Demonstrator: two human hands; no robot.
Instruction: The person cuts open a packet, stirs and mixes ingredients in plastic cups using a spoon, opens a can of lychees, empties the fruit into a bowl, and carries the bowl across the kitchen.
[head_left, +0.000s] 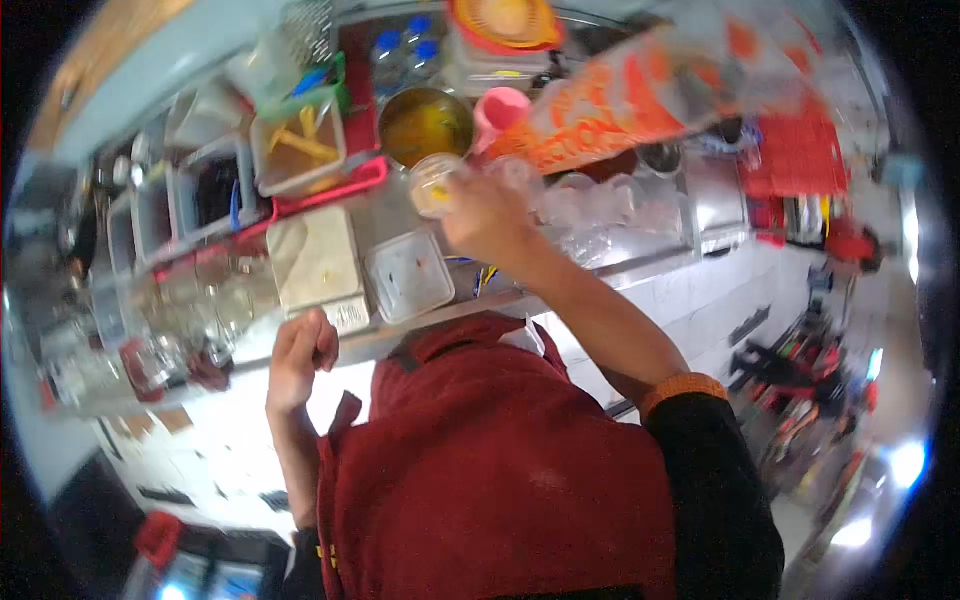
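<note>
- The right hand (490, 215) reaches across the bench (385, 218), its fingers clamped on the side of a clear cup (428, 200).
- The cup is just in front of the near rim of a metal bowl (400, 103); a patch of yellow shows at the cup, but blur hides what it is. Whether the cup's base touches anything cannot be told.
- The bowl holds something yellow and liquid-looking.
- The left hand (300, 355) is near the bench's front edge, beside the near end of a white box (312, 255). Its fingers are curled in together; whether it touches the box cannot be told.
- Right of the box sits a shallow white tub (408, 278), dark specks dotting its floor.
- A pink cup (503, 108) stands just right of the bowl, partly covered by a large clear bag (640, 105) with orange print.
- More clear plastic cups (590, 205) lie along the bench, right of the right hand.
- Left of the bowl, a tub (300, 182) carries yellow tongs (300, 140), with a bright pink tray (345, 190) showing beneath it.
- Bottles (392, 65) with blue caps stand behind the bowl, and an orange juicer (508, 22) sits to the right of them.
- Glass jars (215, 305) fill the left part of the bench.
- A dark red apron (500, 460) covers the person's front.
</note>
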